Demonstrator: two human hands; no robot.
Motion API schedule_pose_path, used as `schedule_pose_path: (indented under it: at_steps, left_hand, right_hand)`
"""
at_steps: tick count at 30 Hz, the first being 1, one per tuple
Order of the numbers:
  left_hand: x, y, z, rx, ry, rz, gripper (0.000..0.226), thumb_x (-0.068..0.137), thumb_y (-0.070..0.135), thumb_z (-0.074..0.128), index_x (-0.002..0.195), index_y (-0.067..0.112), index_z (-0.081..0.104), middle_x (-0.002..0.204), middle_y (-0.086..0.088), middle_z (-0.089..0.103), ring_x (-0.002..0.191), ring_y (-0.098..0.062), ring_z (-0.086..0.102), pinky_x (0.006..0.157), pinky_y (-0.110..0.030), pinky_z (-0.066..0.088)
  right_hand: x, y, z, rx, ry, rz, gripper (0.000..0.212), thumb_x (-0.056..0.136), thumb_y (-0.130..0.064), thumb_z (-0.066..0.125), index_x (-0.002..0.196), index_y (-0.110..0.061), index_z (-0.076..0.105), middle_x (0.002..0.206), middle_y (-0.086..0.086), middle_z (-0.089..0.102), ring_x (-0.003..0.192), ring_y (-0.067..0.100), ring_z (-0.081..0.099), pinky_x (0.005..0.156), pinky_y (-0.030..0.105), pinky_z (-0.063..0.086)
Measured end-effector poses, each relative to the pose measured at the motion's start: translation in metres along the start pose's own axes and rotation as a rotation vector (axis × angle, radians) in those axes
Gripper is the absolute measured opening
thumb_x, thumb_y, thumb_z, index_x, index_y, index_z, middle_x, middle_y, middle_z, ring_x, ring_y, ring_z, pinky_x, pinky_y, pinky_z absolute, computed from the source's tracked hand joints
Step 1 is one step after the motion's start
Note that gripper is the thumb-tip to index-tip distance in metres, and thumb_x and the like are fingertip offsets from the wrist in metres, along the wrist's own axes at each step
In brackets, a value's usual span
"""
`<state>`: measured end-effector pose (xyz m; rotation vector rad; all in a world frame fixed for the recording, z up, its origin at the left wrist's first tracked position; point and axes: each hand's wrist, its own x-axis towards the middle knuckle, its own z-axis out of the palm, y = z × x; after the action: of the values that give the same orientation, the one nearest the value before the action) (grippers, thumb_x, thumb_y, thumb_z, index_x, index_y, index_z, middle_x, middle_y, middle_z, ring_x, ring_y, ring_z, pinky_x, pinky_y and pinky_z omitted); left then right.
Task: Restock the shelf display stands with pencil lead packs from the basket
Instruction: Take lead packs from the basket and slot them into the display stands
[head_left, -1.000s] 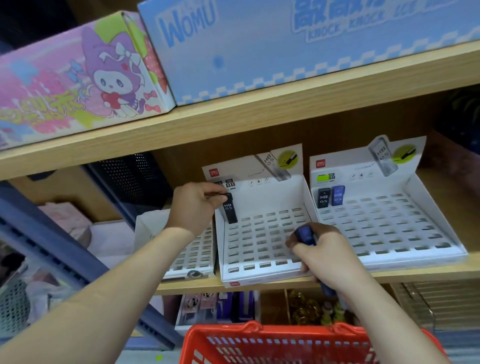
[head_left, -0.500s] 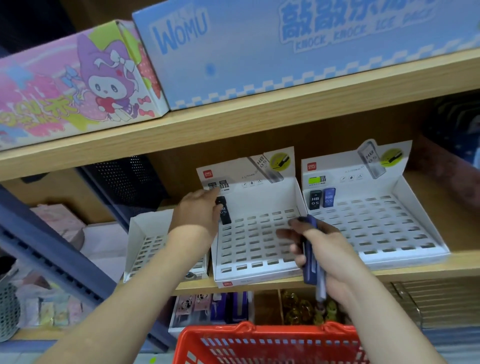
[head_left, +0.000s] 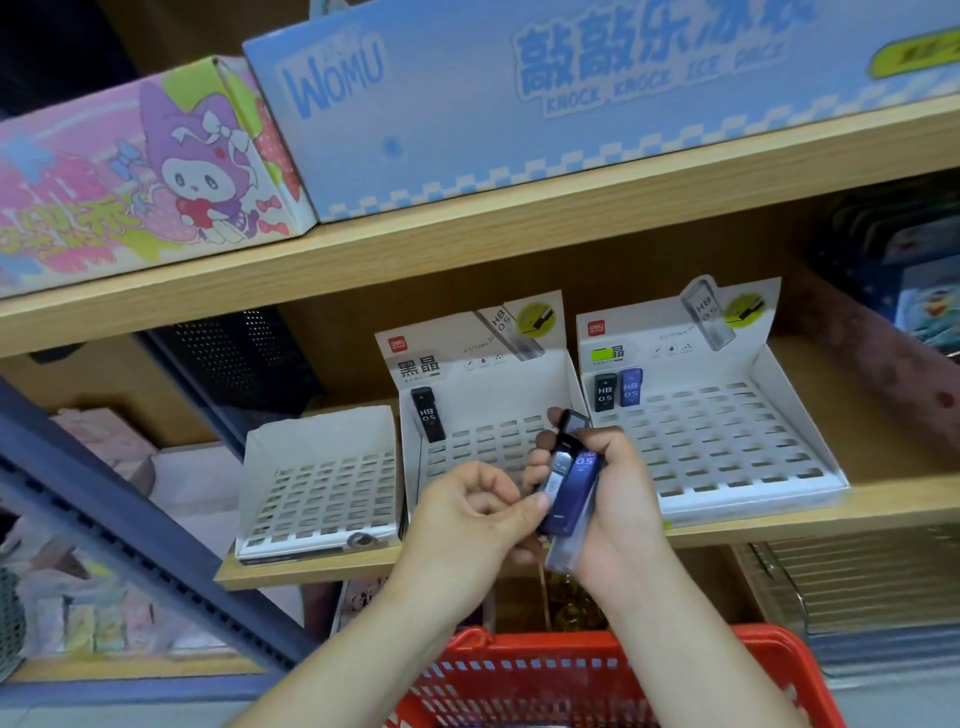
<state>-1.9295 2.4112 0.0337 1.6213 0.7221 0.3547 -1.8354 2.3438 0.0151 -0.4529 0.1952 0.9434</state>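
Here: right hand (head_left: 618, 499) fingers curled round lead packs (head_left: 582, 480); left hand (head_left: 467, 514) fingers pinch clear pack (head_left: 557, 470).

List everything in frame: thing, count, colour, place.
Left stand: 1, white, lower shelf left, slots unfilled
Middle stand: 1, white, lower shelf centre
Right stand: 1, white, lower shelf right
Black pack: 1, black, middle stand, back-left slot
Pack pair: 2, black and blue, right stand, back-left
Held packs: several, mostly blue, in right hand
Basket: 1, red, bottom, below the hands
Cartoon box: 1, pink, upper shelf left
WOMU box: 1, light blue, upper shelf
Shelves: 2 seen, wood
Left hand: pinches one held pack's lower end
Right hand: grips held packs
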Motion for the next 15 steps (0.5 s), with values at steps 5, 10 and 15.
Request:
schedule_pose_path:
  at_steps: [5, 10, 15]
  left_hand:
    - [0.002, 0.006, -0.004, -0.013, 0.074, 0.072, 0.015, 0.081, 0.007, 0.072, 0.095, 0.008, 0.069, 0.077, -0.012, 0.074, 0.067, -0.024, 0.071, 0.061, -0.024, 0.057]
    - [0.004, 0.007, -0.008, -0.095, 0.128, 0.095, 0.012, 0.081, 0.009, 0.072, 0.092, 0.005, 0.069, 0.076, -0.009, 0.074, 0.071, -0.024, 0.072, 0.063, -0.023, 0.058]
    - [0.004, 0.002, -0.014, 0.025, 0.063, 0.083, 0.017, 0.080, 0.020, 0.073, 0.090, 0.007, 0.069, 0.071, -0.010, 0.072, 0.063, -0.020, 0.069, 0.056, -0.025, 0.054]
  right_hand:
    - [0.009, -0.002, -0.011, -0.145, 0.082, -0.108, 0.037, 0.079, -0.022, 0.066, 0.110, -0.003, 0.065, 0.095, 0.016, 0.073, 0.085, 0.031, 0.071, 0.087, 0.048, 0.056]
    - [0.002, -0.010, -0.013, -0.484, 0.056, -0.206, 0.021, 0.093, -0.021, 0.063, 0.107, -0.005, 0.062, 0.071, 0.005, 0.061, 0.050, 0.010, 0.046, 0.037, 0.019, 0.035]
    - [0.001, -0.004, -0.011, -0.766, -0.065, -0.280, 0.011, 0.093, -0.015, 0.064, 0.083, -0.011, 0.061, 0.060, 0.002, 0.045, 0.048, 0.007, 0.038, 0.038, 0.018, 0.027]
